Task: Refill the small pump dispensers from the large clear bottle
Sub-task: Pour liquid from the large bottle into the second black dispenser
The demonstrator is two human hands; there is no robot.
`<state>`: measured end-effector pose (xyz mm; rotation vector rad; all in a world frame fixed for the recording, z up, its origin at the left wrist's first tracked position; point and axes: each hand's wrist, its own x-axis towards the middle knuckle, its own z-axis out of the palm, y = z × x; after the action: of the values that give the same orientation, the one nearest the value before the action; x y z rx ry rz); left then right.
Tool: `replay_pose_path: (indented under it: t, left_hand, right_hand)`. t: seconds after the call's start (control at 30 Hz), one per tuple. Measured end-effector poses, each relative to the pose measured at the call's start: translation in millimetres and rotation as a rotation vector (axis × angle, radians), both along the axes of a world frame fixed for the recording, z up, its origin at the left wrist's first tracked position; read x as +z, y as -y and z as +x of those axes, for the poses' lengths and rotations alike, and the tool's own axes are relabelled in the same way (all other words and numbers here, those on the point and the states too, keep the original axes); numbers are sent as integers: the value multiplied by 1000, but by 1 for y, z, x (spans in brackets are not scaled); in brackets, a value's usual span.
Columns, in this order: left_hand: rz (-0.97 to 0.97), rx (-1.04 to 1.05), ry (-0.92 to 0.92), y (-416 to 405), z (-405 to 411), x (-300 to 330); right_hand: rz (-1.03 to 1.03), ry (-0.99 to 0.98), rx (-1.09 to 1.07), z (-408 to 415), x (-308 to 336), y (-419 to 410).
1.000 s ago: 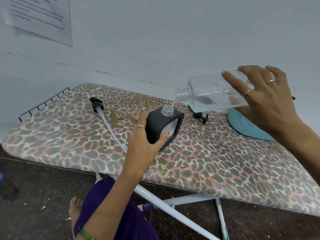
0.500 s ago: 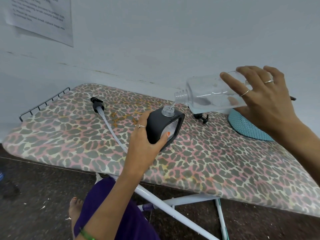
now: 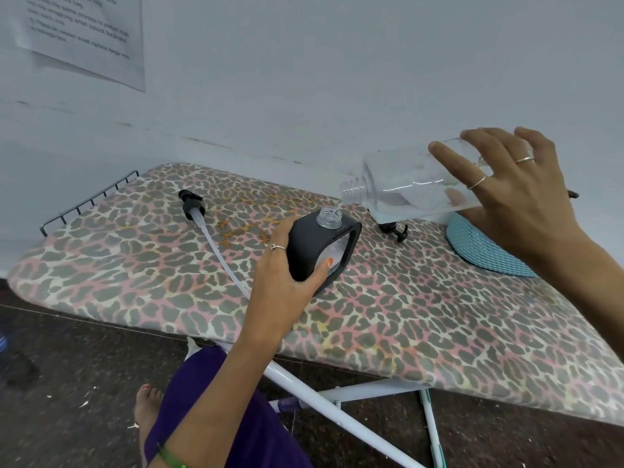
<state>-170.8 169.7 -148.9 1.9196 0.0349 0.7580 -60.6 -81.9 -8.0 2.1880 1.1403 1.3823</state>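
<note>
A small black dispenser [image 3: 315, 246] with an open clear neck stands tilted on the leopard-print ironing board [image 3: 422, 315]. My left hand [image 3: 287, 271] grips its side, thumb on the front. My right hand [image 3: 513, 197] holds the large clear bottle [image 3: 405, 189] nearly level, its mouth just above the dispenser's neck, and a thin stream of clear liquid runs in. A black pump head with a long white tube [image 3: 209, 228] lies on the board to the left.
A second black pump head [image 3: 395, 229] lies behind the dispenser, under the bottle. A teal woven mat [image 3: 483, 251] sits at the back right. A wire rack [image 3: 87, 201] ends the board on the left. The wall stands close behind; white legs below.
The clear bottle and my right hand have shifted slightly; the pouring goes on. My left hand and the dispenser have stayed in place.
</note>
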Motion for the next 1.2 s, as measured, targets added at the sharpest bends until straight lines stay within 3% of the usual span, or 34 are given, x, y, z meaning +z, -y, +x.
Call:
replay_pose_path:
  t: [1.2]
  left_hand:
    - [-103,-58,-31,1,-2,-1]
  right_hand:
    - [-28,39,6,-2,5,-8]
